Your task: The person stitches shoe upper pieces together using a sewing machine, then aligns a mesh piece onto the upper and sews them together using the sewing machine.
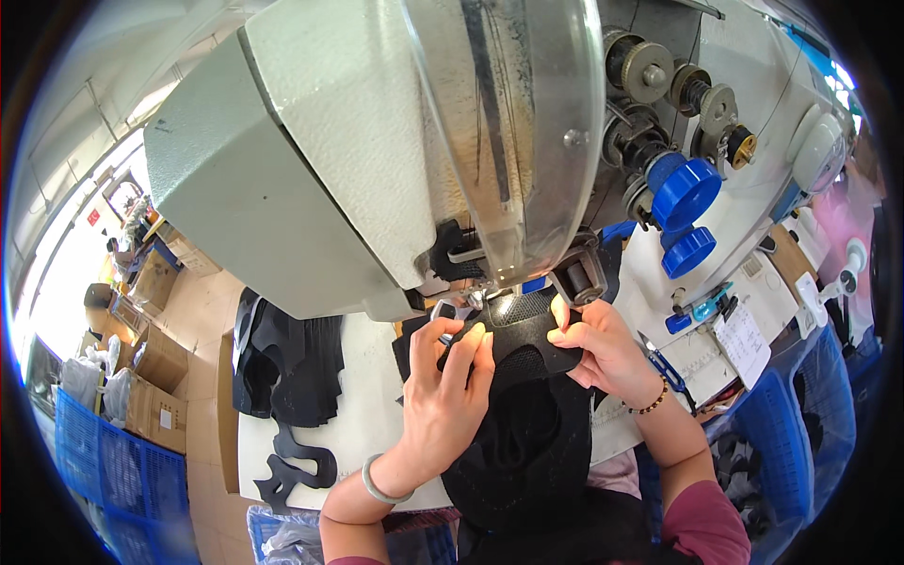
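A black shoe upper (516, 325) with a mesh panel lies beneath the head of a sewing machine (320, 179). At its left edge my left hand (443, 400) has bent fingertips closed on the material. My right hand (603, 350) pinches the right edge between thumb and forefinger. More joined black shoe-upper material (518, 443) hangs from it over the table's near edge toward my lap. The needle area is partly hidden behind a clear plastic guard (527, 141).
Stacked black cut pieces (287, 363) lie left on the white table (372, 405), with loose grey cut-outs (301, 461) nearer. Right are blue-handled snips (664, 367), a written paper (741, 341) and blue crates (777, 424). Cardboard boxes (155, 405) and blue baskets (122, 471) stand far left.
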### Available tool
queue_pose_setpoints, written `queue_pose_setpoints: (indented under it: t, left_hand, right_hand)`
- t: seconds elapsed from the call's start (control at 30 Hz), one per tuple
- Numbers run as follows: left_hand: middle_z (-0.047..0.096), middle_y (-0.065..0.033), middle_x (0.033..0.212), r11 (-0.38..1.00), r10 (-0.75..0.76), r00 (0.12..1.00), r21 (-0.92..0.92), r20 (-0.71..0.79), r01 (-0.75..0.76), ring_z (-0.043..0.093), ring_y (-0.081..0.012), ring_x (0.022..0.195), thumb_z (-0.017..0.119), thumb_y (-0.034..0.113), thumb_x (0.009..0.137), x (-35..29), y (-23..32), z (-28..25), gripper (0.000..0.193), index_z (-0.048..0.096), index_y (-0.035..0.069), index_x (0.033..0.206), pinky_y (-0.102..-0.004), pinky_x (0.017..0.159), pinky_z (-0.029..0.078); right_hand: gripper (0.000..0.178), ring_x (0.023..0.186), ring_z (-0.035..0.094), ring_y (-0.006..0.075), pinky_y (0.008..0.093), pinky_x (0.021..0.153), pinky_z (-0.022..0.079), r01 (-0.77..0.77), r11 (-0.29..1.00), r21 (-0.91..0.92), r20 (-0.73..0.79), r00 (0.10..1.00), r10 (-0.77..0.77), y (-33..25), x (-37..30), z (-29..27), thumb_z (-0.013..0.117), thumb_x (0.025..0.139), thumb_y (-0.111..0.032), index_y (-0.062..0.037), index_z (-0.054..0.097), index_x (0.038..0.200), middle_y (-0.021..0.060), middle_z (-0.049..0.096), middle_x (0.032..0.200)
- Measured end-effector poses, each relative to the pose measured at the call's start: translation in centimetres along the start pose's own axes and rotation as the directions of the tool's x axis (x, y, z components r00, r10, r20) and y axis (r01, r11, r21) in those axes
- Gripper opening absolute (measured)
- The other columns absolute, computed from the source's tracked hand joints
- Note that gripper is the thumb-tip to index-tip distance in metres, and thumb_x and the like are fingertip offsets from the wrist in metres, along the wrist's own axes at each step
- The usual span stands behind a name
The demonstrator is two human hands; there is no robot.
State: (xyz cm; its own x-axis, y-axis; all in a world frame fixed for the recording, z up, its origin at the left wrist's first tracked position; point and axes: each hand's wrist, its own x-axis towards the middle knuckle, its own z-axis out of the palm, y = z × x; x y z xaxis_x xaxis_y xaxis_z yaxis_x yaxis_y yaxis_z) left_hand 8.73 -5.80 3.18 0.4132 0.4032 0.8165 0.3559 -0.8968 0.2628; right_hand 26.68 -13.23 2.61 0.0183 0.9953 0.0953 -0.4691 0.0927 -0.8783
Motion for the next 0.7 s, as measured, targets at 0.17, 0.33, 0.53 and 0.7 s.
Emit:
queue_pose_setpoints:
  t: [0.17, 0.33, 0.53, 0.7]
  left_hand:
    - [0.050, -0.0090, 0.098, 0.999, -0.032, 0.999, 0.002, 0.005, 0.032, 0.047, -0.0142, 0.057, 0.067, -0.002, 0.076, -0.26, 0.10, 0.17, 0.017, 0.060, 0.001, 0.091, -0.0294, 0.055, 0.043]
    - [0.049, -0.0091, 0.098, 0.999, -0.037, 0.999, 0.009, 0.014, 0.037, 0.048, -0.0138, 0.058, 0.066, -0.002, 0.076, -0.19, 0.03, 0.34, 0.017, 0.060, 0.001, 0.091, -0.0288, 0.055, 0.043]
    - [0.050, -0.0092, 0.098, 0.999, -0.025, 1.000, 0.027, 0.005, 0.025, 0.048, -0.0130, 0.057, 0.067, -0.002, 0.075, -0.35, 0.02, 0.30, 0.017, 0.060, 0.002, 0.090, -0.0282, 0.054, 0.042]
    - [0.050, -0.0091, 0.099, 0.999, -0.011, 1.000, 0.033, 0.011, 0.011, 0.047, -0.0125, 0.055, 0.067, -0.002, 0.075, -0.32, -0.30, 0.28, 0.017, 0.060, 0.002, 0.090, -0.0278, 0.053, 0.042]
  right_hand:
    - [0.012, 0.035, 0.041, 0.0058, 0.0171, 0.033, 0.028, 0.018, 0.999, 0.029, -0.003, 1.000, -0.018, -0.06, 0.16, 0.15, 0.052, 0.084, -0.003, -0.0085, 0.041, 0.087, 0.0004, 0.048, 0.061]
    - [0.015, 0.035, 0.040, 0.0052, 0.0167, 0.032, 0.029, 0.052, 0.996, 0.076, -0.011, 0.999, -0.052, 0.20, 0.49, -0.06, 0.055, 0.085, -0.003, -0.0086, 0.041, 0.087, -0.0005, 0.047, 0.063]
    - [0.017, 0.038, 0.038, 0.0017, 0.0157, 0.033, 0.029, 0.046, 0.998, -0.042, -0.032, 0.998, -0.048, 0.05, 0.26, 0.18, 0.060, 0.086, -0.009, -0.0089, 0.043, 0.086, -0.0018, 0.048, 0.067]
    - [0.016, 0.042, 0.037, -0.0012, 0.0146, 0.034, 0.027, 0.009, 0.971, -0.238, -0.093, 0.995, -0.033, -0.50, 0.11, 0.54, 0.061, 0.086, -0.011, -0.0099, 0.045, 0.085, -0.0043, 0.047, 0.069]
